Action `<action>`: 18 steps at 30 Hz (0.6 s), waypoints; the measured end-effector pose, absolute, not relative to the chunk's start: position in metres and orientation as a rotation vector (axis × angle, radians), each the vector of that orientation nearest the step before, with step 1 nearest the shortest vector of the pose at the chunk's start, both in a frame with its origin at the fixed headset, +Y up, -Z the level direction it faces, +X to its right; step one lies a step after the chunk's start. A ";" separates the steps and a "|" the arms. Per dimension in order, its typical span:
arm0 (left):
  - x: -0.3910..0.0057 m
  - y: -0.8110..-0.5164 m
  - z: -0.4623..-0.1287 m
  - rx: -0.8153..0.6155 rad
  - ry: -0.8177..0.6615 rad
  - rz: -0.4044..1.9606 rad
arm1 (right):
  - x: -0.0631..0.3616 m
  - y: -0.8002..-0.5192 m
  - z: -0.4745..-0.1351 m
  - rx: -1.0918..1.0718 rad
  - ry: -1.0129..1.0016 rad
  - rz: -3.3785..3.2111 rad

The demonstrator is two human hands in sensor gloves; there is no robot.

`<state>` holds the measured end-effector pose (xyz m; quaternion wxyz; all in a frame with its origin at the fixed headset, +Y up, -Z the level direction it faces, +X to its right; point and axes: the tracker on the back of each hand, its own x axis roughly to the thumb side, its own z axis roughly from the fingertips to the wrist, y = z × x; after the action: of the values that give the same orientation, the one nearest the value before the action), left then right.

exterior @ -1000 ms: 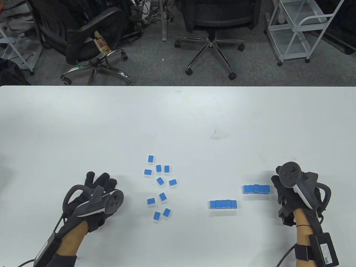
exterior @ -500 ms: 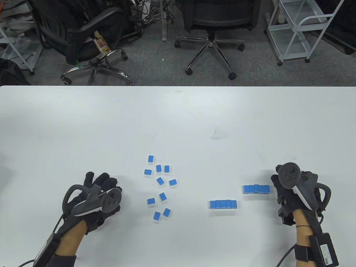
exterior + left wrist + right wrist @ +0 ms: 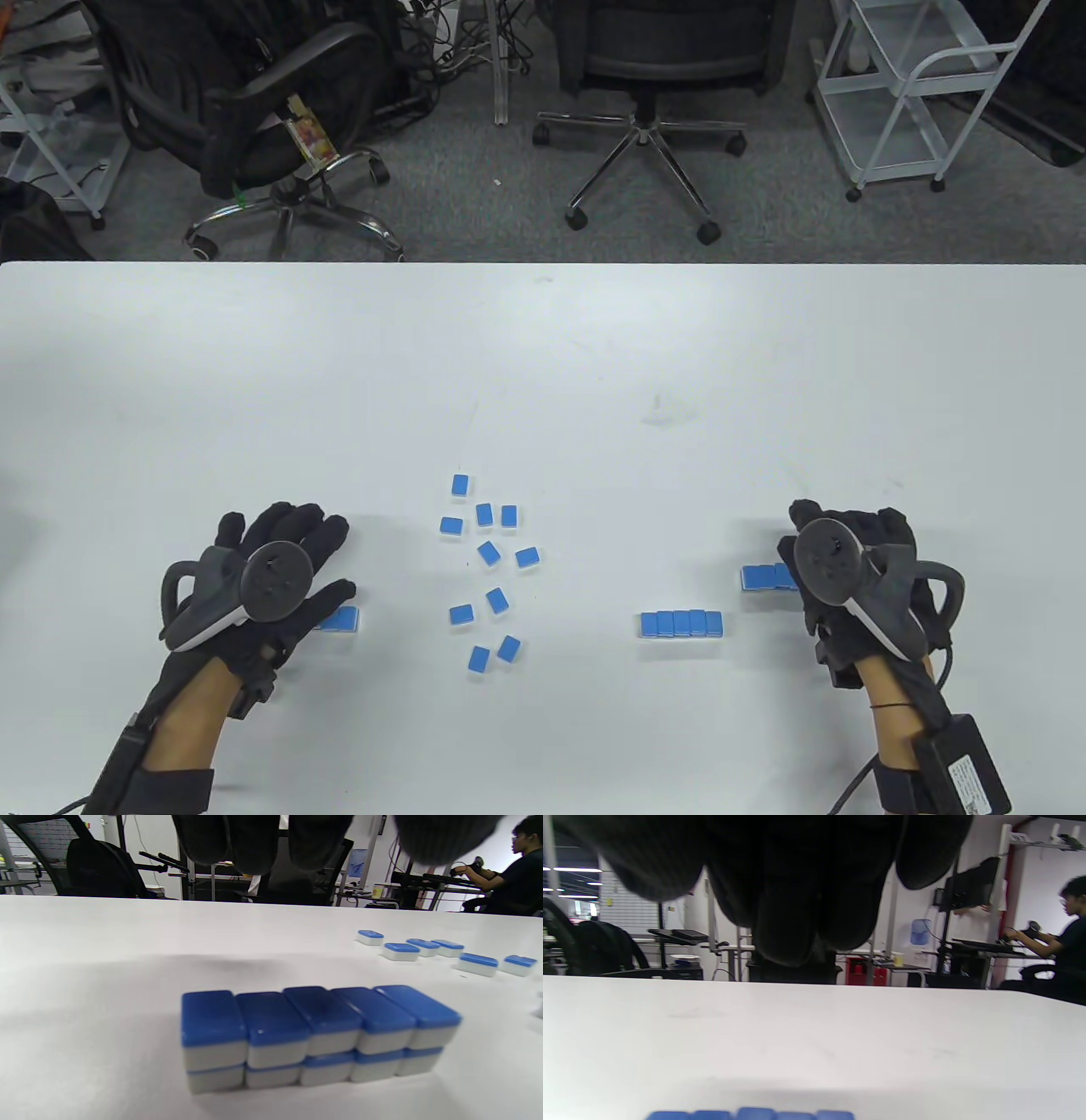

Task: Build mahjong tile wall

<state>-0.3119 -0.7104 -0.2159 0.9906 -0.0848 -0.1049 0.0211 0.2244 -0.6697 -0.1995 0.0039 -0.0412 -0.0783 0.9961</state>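
My left hand (image 3: pixel 284 535) lies palm down with fingers spread over a block of blue-backed tiles (image 3: pixel 341 619), of which only the right end shows. In the left wrist view this block (image 3: pixel 314 1035) is two layers high and five wide, and my fingers (image 3: pixel 263 840) hang above it without touching. My right hand (image 3: pixel 848 531) lies palm down over the right tile row (image 3: pixel 761 577) and covers most of it. In the right wrist view the row's tops (image 3: pixel 751 1115) show at the bottom edge under my fingers (image 3: pixel 789 899). Another row of five tiles (image 3: pixel 681 623) lies between the hands.
Several loose blue tiles (image 3: pixel 489 556) lie scattered face down in the middle of the white table (image 3: pixel 543 356), also in the left wrist view (image 3: pixel 441 950). Office chairs and a white cart stand beyond the far edge.
My left hand turned palm down and shifted left, baring the end of the tile block. My right hand moved left over the right row and now covers most of it.
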 end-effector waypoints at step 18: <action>-0.340 -0.720 -0.222 -0.171 -0.105 0.063 | 0.028 -0.715 -0.153 0.849 -0.058 3.170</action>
<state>-0.3402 -0.7202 -0.2215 0.9945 -0.0852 -0.0523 0.0313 0.0276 -0.7145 -0.1526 -0.0703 0.2579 -0.0176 0.9634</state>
